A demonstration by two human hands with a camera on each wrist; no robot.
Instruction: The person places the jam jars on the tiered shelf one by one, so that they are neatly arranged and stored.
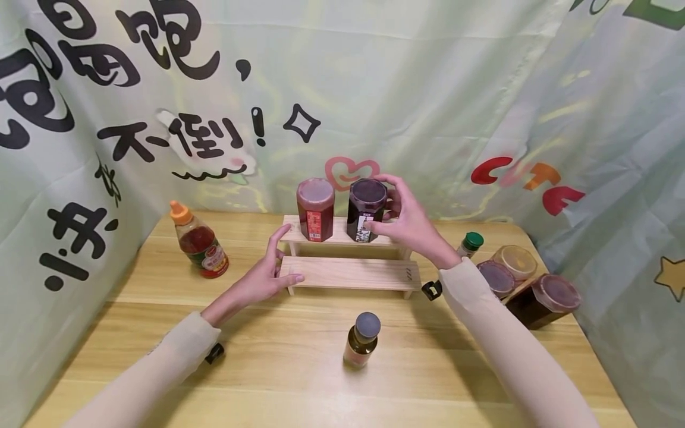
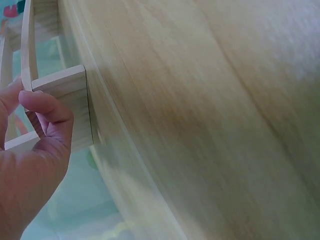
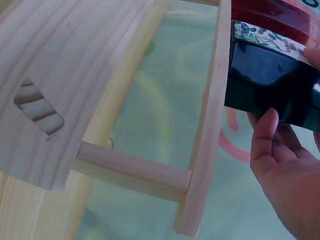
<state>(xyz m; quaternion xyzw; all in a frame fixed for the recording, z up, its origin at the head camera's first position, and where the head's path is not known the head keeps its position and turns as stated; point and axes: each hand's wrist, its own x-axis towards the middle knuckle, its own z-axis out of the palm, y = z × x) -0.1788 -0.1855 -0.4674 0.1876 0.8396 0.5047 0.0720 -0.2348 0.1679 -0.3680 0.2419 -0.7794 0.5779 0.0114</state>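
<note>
A two-tier wooden stand (image 1: 348,273) rests on the table toward the back. My left hand (image 1: 262,276) holds its left end, thumb at the lower step and a fingertip at the upper one; the left wrist view shows the digits curled at the stand's edge (image 2: 65,102). On the upper step, my right hand (image 1: 412,223) grips a dark purple jar (image 1: 366,208) from its right side, thumb across the label. The right wrist view has this jar (image 3: 270,75) standing at the step's edge. Just left of it stands a red jar (image 1: 316,214) with a pale lid.
A squeeze bottle (image 1: 203,246) with an orange cap stands left. In front of the stand is a small bottle (image 1: 361,342) with a grey cap. At right, by my sleeve, are a green-capped bottle (image 1: 471,242) and several jars (image 1: 551,297). A printed curtain (image 1: 417,89) hangs behind.
</note>
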